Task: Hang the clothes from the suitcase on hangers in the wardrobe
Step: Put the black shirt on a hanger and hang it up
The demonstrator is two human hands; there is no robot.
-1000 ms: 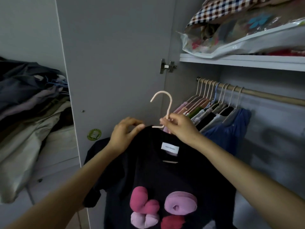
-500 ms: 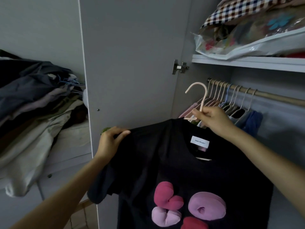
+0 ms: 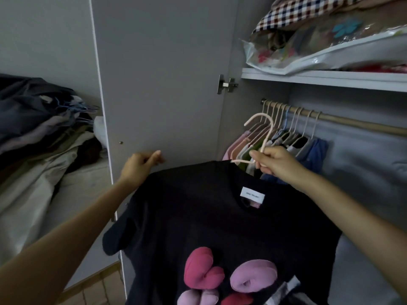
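Right hand point(image 3: 276, 162): grip closed in a pinch on the neck of a pale pink hanger point(image 3: 263, 137), just under the hook; hook upright, its open end pointing left. A black T-shirt point(image 3: 209, 216) hangs on this hanger in front of the open wardrobe, below and left of the rail, not on it. White neck label faces the camera; padded pink and lilac shapes on the lower front. Left hand point(image 3: 141, 165): at the shirt's left shoulder, fingers loosely curled toward the wardrobe door point(image 3: 158, 73); whether the grip has any cloth in it I cannot tell, since the shirt edge hides the palm side. Wooden rail point(image 3: 343, 122) runs under the shelf point(image 3: 319, 79), with a row of pale hangers bunched at its left end carrying hung clothes point(image 3: 293, 146) in pink, green, white, black and blue. The held hanger's hook sits in front of that bunch, lower than the rail. On the shelf: a clear plastic storage bag point(image 3: 319, 51) with a checked fabric point(image 3: 308, 12) above it. Left of the door: a heap of dark and beige garments point(image 3: 37, 128).
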